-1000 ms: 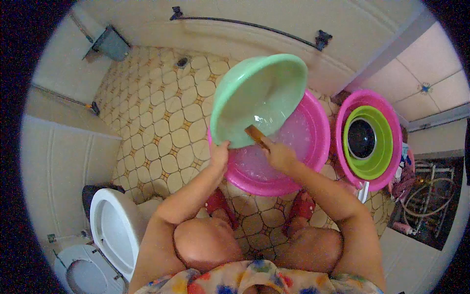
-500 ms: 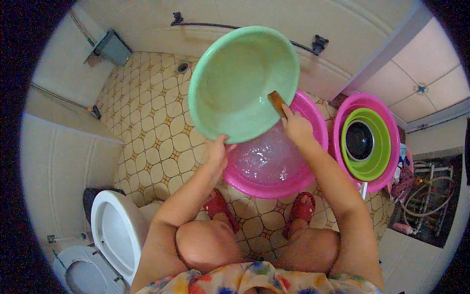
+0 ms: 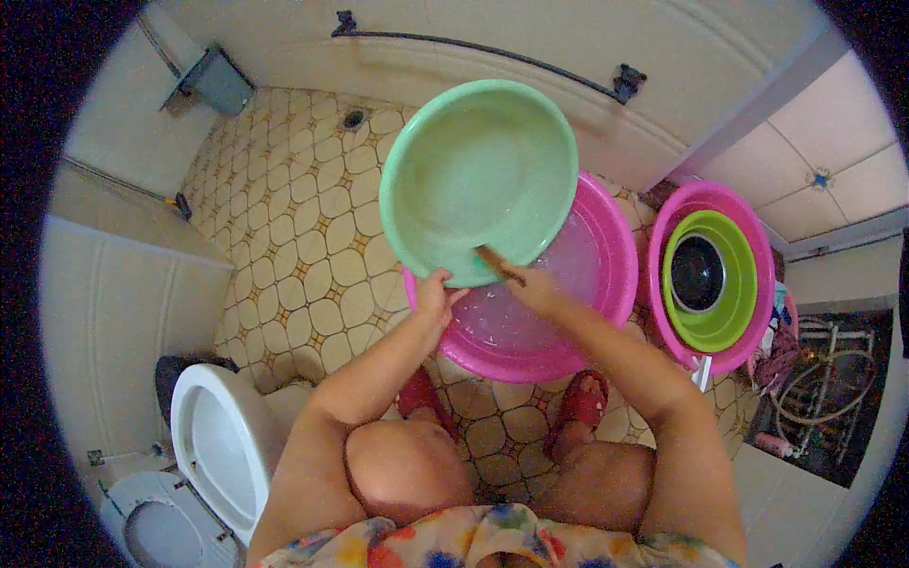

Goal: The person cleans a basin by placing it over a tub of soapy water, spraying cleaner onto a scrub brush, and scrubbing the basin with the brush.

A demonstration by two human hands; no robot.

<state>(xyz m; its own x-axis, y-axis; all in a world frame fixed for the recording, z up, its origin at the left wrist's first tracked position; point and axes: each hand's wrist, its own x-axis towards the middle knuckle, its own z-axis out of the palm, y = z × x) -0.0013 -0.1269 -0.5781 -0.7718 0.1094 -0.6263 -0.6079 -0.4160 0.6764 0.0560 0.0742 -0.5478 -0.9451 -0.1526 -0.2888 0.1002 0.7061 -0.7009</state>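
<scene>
A pale green basin is tilted up over a large pink basin that holds cloudy, sudsy water. My left hand grips the green basin's near rim, thumb inside. In my right hand is a brown wooden scrub brush, pressed to the inner wall close to that same rim. Its bristle side faces the plastic and is mostly hidden. Both hands are above the pink basin's water.
To the right stands another pink basin with a lime green basin and a dark-bottomed bowl nested inside. A toilet is at lower left, a floor drain at the back, and a wall rail beyond.
The brush in my right hand has moved left and toward me, from the right inner wall to the near rim. The green basin has shifted slightly right and toward me, its tilt changed.
</scene>
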